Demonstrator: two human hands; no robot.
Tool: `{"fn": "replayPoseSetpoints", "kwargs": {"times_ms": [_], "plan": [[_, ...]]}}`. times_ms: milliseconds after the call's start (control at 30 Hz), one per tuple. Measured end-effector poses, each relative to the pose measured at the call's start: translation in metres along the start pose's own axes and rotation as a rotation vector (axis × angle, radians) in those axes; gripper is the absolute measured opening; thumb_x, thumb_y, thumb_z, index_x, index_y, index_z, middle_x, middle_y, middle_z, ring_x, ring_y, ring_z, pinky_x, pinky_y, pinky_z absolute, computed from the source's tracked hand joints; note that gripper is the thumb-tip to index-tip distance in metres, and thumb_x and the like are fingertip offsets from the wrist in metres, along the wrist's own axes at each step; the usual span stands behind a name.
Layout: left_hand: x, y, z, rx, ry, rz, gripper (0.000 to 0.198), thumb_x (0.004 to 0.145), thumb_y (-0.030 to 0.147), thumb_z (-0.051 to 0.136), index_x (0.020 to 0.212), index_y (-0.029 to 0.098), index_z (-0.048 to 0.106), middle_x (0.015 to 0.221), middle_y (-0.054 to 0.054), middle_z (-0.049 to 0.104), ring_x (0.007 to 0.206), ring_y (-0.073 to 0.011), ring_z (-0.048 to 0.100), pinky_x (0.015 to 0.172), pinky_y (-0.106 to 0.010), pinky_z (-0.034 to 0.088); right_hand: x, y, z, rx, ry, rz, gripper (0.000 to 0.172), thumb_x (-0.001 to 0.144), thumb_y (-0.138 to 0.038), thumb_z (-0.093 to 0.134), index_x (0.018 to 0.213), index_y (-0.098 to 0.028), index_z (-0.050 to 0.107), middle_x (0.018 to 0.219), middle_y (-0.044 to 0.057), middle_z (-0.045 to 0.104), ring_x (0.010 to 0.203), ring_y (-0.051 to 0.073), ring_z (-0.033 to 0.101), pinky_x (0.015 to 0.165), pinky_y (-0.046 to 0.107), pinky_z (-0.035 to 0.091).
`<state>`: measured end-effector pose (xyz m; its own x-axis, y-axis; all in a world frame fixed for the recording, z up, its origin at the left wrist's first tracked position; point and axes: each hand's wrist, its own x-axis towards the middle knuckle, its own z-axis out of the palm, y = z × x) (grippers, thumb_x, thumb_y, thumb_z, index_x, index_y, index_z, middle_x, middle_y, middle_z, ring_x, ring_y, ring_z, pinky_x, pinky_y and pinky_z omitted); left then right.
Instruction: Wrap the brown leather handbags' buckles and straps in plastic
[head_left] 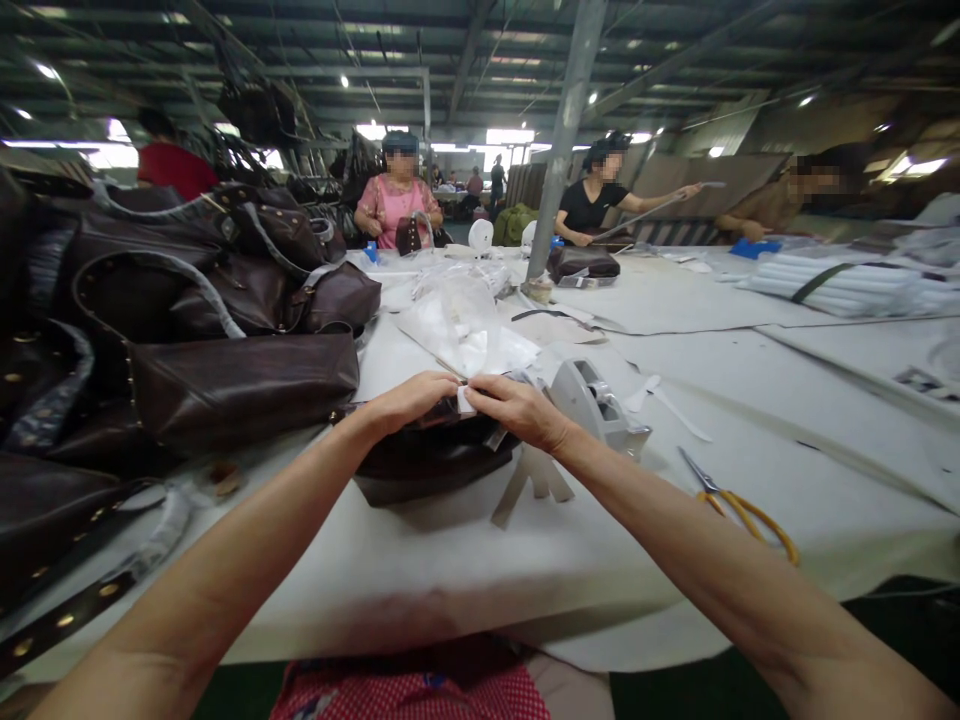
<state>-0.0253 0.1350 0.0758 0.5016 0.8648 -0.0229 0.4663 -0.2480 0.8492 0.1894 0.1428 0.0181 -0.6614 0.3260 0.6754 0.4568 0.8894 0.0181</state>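
A dark brown leather handbag (439,470) lies on the table in front of me. My left hand (421,397) pinches the bag's upper far edge from the left. Close beside it, my right hand (519,408) is closed at the same edge, fingertips almost meeting those of the left. Between them shows a small white piece (463,400), too small to make out as a label or paper. Just right of my right hand stands a grey tape dispenser (596,405). Pale strips (534,485) lie under that wrist.
Brown leather handbags (247,385) with wrapped handles are heaped on the left. Scissors (739,505) with yellow handles lie on the right. Clear plastic bags (465,320) are spread beyond my hands, near a metal post (566,140). Several people work across the table.
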Motion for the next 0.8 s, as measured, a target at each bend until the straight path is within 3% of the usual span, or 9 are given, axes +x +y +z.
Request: {"fn": "replayPoseSetpoints", "kwargs": {"times_ms": [167,267,433,500,600,633,700,800], "plan": [[0.003,0.008,-0.007,-0.156,-0.161,-0.183,0.031,0.064,0.043,0.067,0.078,0.015,0.066,0.069,-0.001,0.061,0.063,-0.0153,0.054,0.056,-0.024,0.042,0.004,-0.003,-0.003,-0.100,0.022,-0.017,0.029,0.100,-0.021,0.041,0.109,-0.021,0.069,0.106,0.010,0.067,0.102,0.020,0.063,0.093,0.035,0.052],[0.000,0.016,-0.003,-0.109,-0.133,-0.183,0.030,0.062,0.041,0.068,0.074,0.014,0.065,0.063,0.000,0.058,0.058,-0.0138,0.052,0.051,-0.023,0.041,0.006,-0.014,-0.006,-0.175,0.044,-0.012,0.027,0.099,-0.020,0.044,0.107,-0.022,0.070,0.101,0.009,0.068,0.098,0.020,0.063,0.099,0.040,0.048],[-0.011,0.024,0.006,-0.019,-0.103,-0.170,0.035,0.061,0.045,0.066,0.078,0.014,0.063,0.063,0.001,0.056,0.054,-0.0148,0.052,0.043,-0.022,0.038,-0.006,-0.025,-0.023,-0.173,0.077,0.092,0.028,0.095,-0.016,0.049,0.113,-0.024,0.070,0.108,0.008,0.068,0.102,0.020,0.061,0.093,0.034,0.050],[-0.015,0.025,0.010,-0.009,-0.097,-0.170,0.036,0.061,0.046,0.064,0.079,0.015,0.063,0.062,0.000,0.057,0.053,-0.0148,0.052,0.041,-0.021,0.036,-0.024,-0.018,-0.045,-0.154,0.116,0.358,0.030,0.093,-0.015,0.051,0.116,-0.024,0.069,0.115,0.007,0.068,0.108,0.019,0.060,0.095,0.032,0.048],[-0.022,0.029,0.017,-0.012,-0.063,-0.169,0.038,0.061,0.046,0.063,0.081,0.014,0.064,0.061,0.000,0.057,0.051,-0.0148,0.051,0.040,-0.021,0.034,-0.062,0.003,-0.092,-0.251,0.159,1.093,0.030,0.095,-0.020,0.048,0.117,-0.023,0.067,0.120,0.006,0.067,0.111,0.016,0.060,0.096,0.028,0.046],[-0.025,0.031,0.020,-0.017,-0.053,-0.165,0.038,0.060,0.046,0.063,0.081,0.014,0.063,0.060,0.000,0.057,0.051,-0.0146,0.051,0.040,-0.021,0.033,-0.075,0.012,-0.107,-0.271,0.133,1.226,0.030,0.095,-0.020,0.047,0.116,-0.020,0.068,0.117,0.007,0.069,0.109,0.018,0.062,0.095,0.030,0.046],[-0.029,0.035,0.024,-0.025,-0.050,-0.151,0.039,0.060,0.047,0.063,0.080,0.014,0.063,0.059,0.001,0.055,0.050,-0.0142,0.050,0.040,-0.021,0.033,-0.098,0.028,-0.130,-0.268,0.055,1.382,0.023,0.091,-0.017,0.052,0.103,-0.015,0.072,0.105,0.009,0.072,0.103,0.020,0.064,0.092,0.031,0.047],[-0.031,0.037,0.027,-0.023,-0.058,-0.138,0.041,0.061,0.050,0.063,0.080,0.014,0.062,0.058,0.002,0.054,0.049,-0.0141,0.049,0.039,-0.022,0.034,-0.116,0.047,-0.140,-0.187,-0.079,1.507,0.014,0.090,-0.021,0.060,0.095,-0.013,0.071,0.098,0.007,0.071,0.096,0.020,0.065,0.088,0.035,0.051]]}}
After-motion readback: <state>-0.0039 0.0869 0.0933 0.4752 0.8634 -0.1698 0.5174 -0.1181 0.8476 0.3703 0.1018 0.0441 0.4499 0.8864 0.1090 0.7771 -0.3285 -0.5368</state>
